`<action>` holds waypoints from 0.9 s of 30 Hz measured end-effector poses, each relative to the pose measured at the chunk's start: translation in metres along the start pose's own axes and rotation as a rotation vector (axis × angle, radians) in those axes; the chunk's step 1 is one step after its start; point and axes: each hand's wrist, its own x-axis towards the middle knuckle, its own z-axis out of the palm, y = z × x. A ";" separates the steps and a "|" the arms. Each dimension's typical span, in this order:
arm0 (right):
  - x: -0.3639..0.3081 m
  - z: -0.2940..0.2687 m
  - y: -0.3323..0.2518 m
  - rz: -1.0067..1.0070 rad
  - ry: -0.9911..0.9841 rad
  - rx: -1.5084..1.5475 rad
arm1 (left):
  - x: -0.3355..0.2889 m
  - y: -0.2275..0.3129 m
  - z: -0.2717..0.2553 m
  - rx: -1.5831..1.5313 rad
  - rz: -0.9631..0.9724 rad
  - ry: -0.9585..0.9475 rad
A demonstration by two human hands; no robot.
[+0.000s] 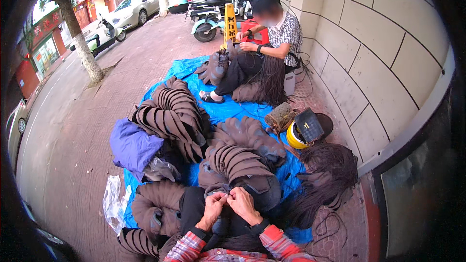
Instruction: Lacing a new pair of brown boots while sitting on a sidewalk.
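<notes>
My left hand (213, 209) and my right hand (242, 204) meet low in the middle, above my dark-clad lap. Thumbs and fingertips are pinched together at one spot; what they hold is too small to make out. Just beyond them is a stack of curved dark brown cloth-like pieces (235, 157), fanned in overlapping layers. Another stack of such pieces (170, 109) rises farther left, and a bundle (155, 206) lies beside my left forearm. To the right spreads a tangle of long dark brown cords (325, 179).
Underneath is a blue tarp (189, 68). A purple-blue cloth (133, 145) and clear plastic bag (114, 204) lie left. Right stand a yellow-rimmed bucket (294, 138) with a dark pouch (309, 124), and a tiled wall (359, 43). A co-worker (281, 34) sits ahead, near parked scooters (208, 12).
</notes>
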 end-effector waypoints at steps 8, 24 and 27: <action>-0.007 0.027 -0.005 -0.121 0.150 0.145 | 0.014 -0.004 -0.029 -0.285 -0.238 0.005; 0.034 0.006 0.020 0.381 -0.108 0.720 | -0.021 -0.011 -0.031 0.563 0.560 -0.010; 0.034 -0.046 -0.010 0.219 -0.431 0.266 | -0.011 -0.005 -0.079 0.622 0.596 0.176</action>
